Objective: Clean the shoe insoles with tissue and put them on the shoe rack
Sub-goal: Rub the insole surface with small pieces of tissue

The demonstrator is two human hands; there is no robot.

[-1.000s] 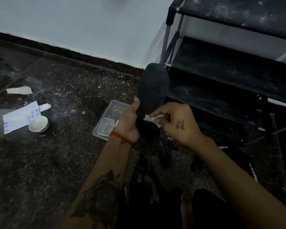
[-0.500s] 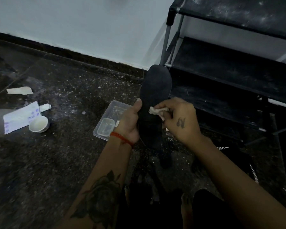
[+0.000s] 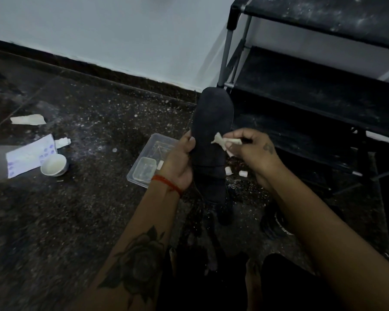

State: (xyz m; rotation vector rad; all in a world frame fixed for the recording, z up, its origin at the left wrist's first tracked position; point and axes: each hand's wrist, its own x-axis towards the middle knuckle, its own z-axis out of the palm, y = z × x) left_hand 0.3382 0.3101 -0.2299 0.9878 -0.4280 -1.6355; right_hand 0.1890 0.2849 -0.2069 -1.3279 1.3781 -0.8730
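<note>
A long black shoe insole (image 3: 212, 122) stands nearly upright in front of me, its toe end pointing up toward the wall. My left hand (image 3: 180, 161) grips its left edge at mid-length, thumb on the face. A small crumpled piece of white tissue (image 3: 221, 141) is pinched in my right hand (image 3: 252, 151), its tip at the insole's right edge. The black shoe rack (image 3: 319, 90) stands just to the right, its dusty shelves bare.
A clear plastic container (image 3: 147, 163) lies on the dark speckled floor behind my left hand. Small white tissue bits (image 3: 235, 171) lie under the insole. At left are a white cup (image 3: 54, 165), a printed paper sheet (image 3: 28, 154) and a paper scrap (image 3: 27, 120).
My right hand has moved the tissue up and rightward across the insole, from its middle to its right edge. The insole has tilted slightly toward the rack.
</note>
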